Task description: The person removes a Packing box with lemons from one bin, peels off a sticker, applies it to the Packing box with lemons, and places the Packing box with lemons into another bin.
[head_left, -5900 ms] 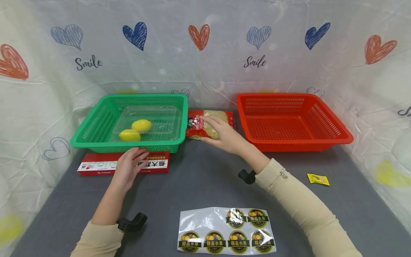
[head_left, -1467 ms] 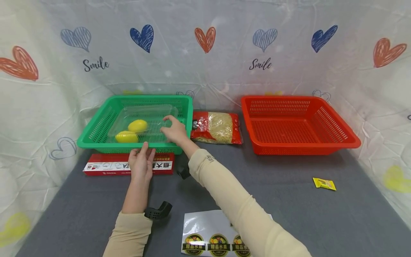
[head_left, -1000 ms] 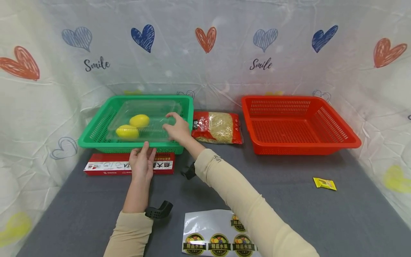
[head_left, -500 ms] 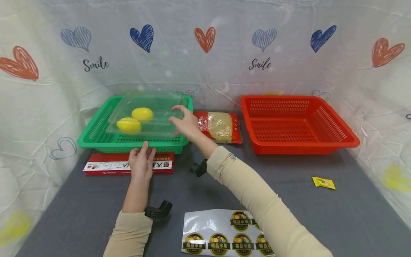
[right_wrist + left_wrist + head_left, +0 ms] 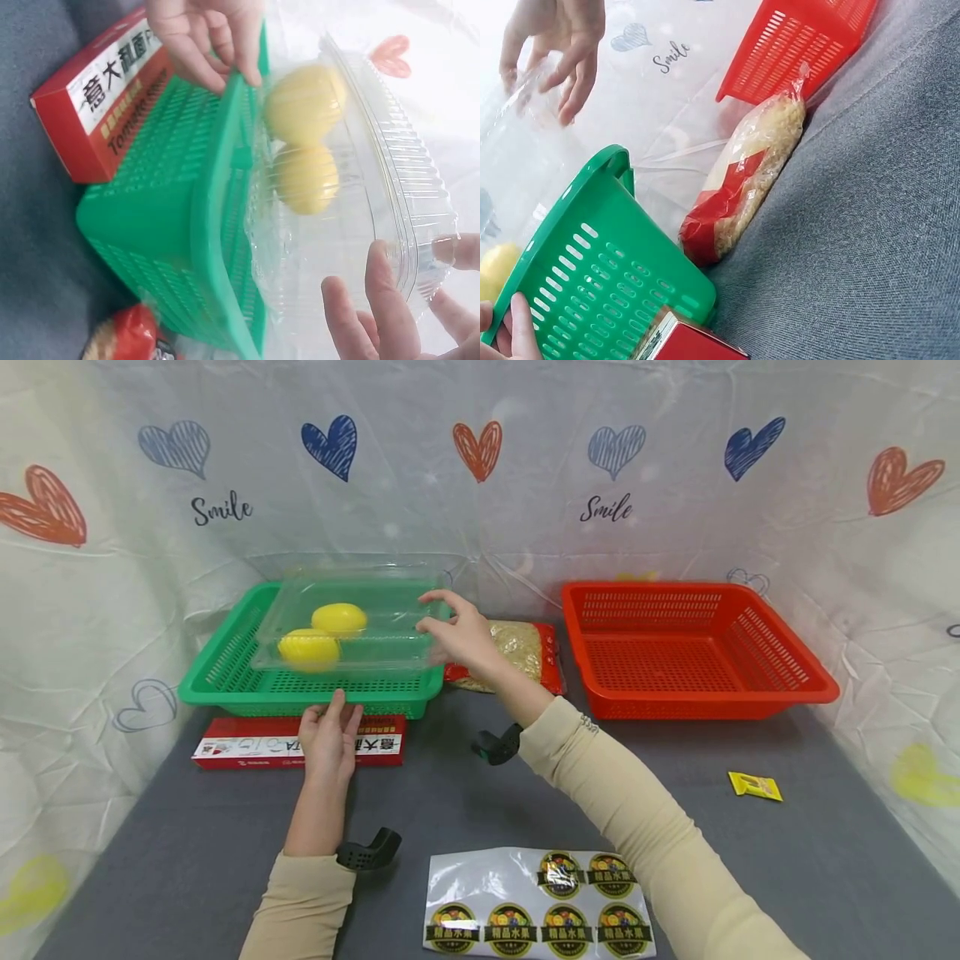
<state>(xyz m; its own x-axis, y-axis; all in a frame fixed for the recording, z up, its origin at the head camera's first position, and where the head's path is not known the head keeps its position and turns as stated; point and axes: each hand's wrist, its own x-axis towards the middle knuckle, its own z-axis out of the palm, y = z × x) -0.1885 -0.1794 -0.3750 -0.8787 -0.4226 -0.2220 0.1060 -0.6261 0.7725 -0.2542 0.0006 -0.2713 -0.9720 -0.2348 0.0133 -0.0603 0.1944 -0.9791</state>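
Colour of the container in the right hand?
The container is colourless and transparent; right wrist view best.

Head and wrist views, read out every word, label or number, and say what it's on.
"Smile", twice: the curtain.
"意大利面": the red box.
"Tomato": same box; next word blurred.
"精品水果", six times: the sticker sheet.
Too small or blurred: other box print, yellow packet, red bag, sleeve mark.
Clear container: none seen.

Clear box, 2 yellow fruits inside, above green basket.
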